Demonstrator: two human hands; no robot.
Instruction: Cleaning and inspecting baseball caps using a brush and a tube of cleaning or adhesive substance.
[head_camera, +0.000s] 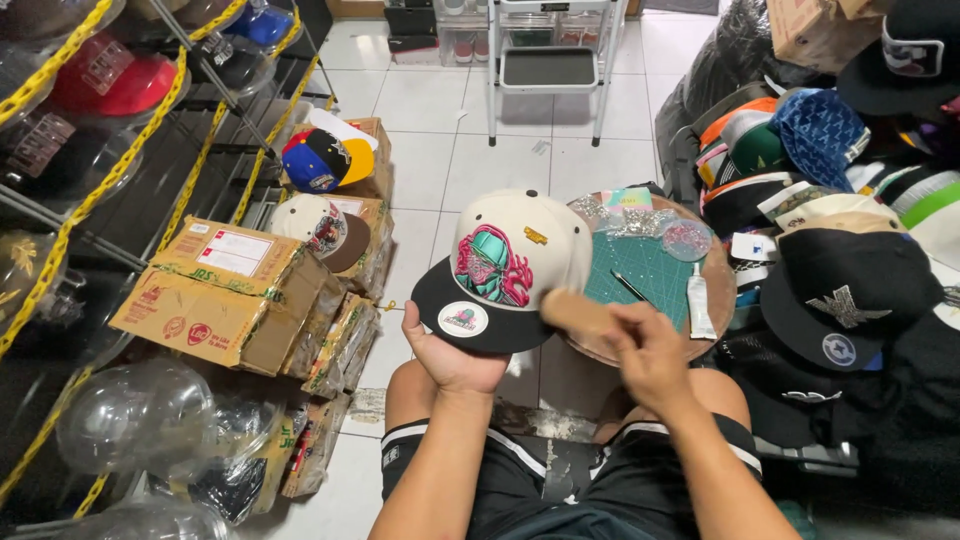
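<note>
cream cap (520, 255) gripped underneath by left hand (450, 355); right hand (645, 350) presses brush (578, 312) on it.

**Single head cam, steep downward view**

One view only, worn on the head, pitched down and forward over the seated person's lap. Close on the left hand (452, 355) and right hand (648, 352) at lower centre; farther off, tiled floor (430, 140) runs to the top edge. No second view to overlap.
</note>
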